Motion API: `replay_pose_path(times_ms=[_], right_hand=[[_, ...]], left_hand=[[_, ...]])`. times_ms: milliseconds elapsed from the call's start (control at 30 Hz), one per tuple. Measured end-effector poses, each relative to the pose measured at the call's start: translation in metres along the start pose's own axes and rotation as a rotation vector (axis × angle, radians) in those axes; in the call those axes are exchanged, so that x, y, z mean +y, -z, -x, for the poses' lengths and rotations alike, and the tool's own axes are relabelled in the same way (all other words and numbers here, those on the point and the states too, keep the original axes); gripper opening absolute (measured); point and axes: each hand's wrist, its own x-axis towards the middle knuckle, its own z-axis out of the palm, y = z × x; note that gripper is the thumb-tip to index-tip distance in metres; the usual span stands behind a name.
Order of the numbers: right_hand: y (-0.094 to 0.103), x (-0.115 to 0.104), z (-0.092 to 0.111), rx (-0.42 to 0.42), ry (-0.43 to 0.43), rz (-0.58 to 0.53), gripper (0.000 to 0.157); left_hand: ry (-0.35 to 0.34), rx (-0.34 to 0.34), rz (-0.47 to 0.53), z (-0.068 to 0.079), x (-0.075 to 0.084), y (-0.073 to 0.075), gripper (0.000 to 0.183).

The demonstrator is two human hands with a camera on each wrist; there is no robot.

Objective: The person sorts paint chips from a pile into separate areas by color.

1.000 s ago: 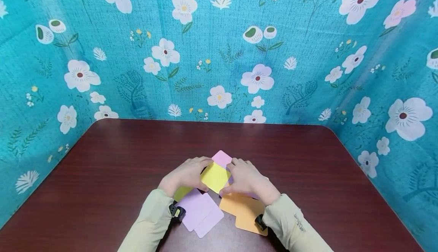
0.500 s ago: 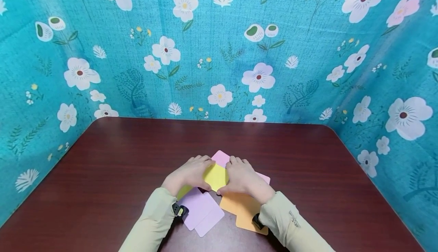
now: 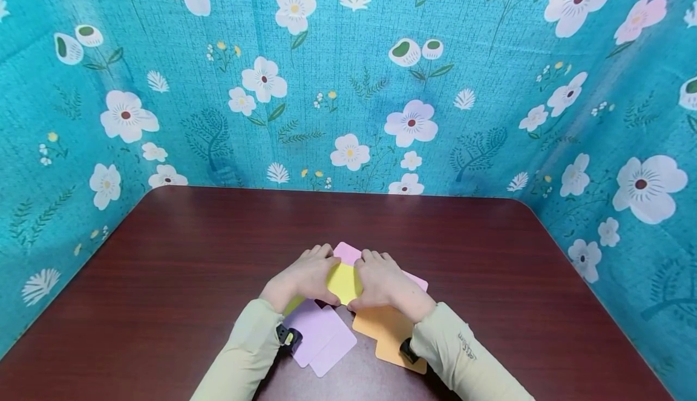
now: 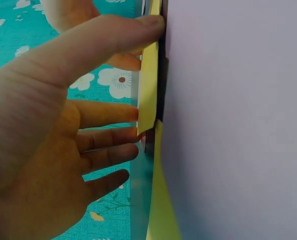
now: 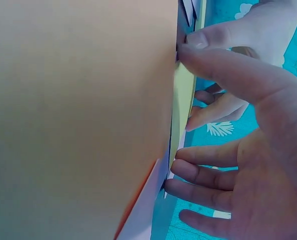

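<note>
In the head view a yellow card (image 3: 343, 283) lies over the other cards, between both hands. My left hand (image 3: 306, 275) grips its left side, thumb at the near edge and fingertips at the far edge. My right hand (image 3: 383, 281) holds the right side the same way, and the two thumb tips almost meet. Past the yellow card sticks out a pink card (image 3: 346, 253). In the left wrist view the thumb and fingers of the left hand (image 4: 63, 115) span the yellow card. Fingertips of the right hand (image 5: 248, 160) touch its edge in the right wrist view.
Two overlapping purple cards (image 3: 329, 343) lie nearer on the left, with another yellow card (image 3: 294, 304) partly under the left wrist. Orange cards (image 3: 383, 328) overlap under the right wrist. A pink card corner (image 3: 418, 280) shows behind it. The dark table (image 3: 218, 244) meets a floral curtain (image 3: 348, 86).
Both hands have come closer together over the yellow card, so less of it shows between them. The purple and orange cards have hardly moved.
</note>
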Motion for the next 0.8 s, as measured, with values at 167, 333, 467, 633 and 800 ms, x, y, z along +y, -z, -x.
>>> replay_pose_path(times_ms=[167,333,467,633,800], right_hand=[[0.0,0.0,0.0,0.001,0.006,-0.006,0.072],[0.0,0.0,-0.001,0.007,0.022,0.003,0.071],[0.0,0.001,-0.003,0.005,0.035,0.011,0.069],[0.004,0.002,-0.006,-0.006,0.045,0.004,0.063],[0.009,0.005,-0.01,-0.012,0.063,-0.002,0.066]], left_hand=[[0.009,0.011,-0.01,0.0,0.0,-0.001,0.07],[0.007,0.027,-0.032,0.0,0.002,0.0,0.067],[0.005,0.033,-0.043,0.001,0.001,0.0,0.067],[-0.029,0.077,-0.032,0.001,-0.004,0.001,0.068],[-0.034,0.103,-0.02,0.001,-0.01,0.004,0.063]])
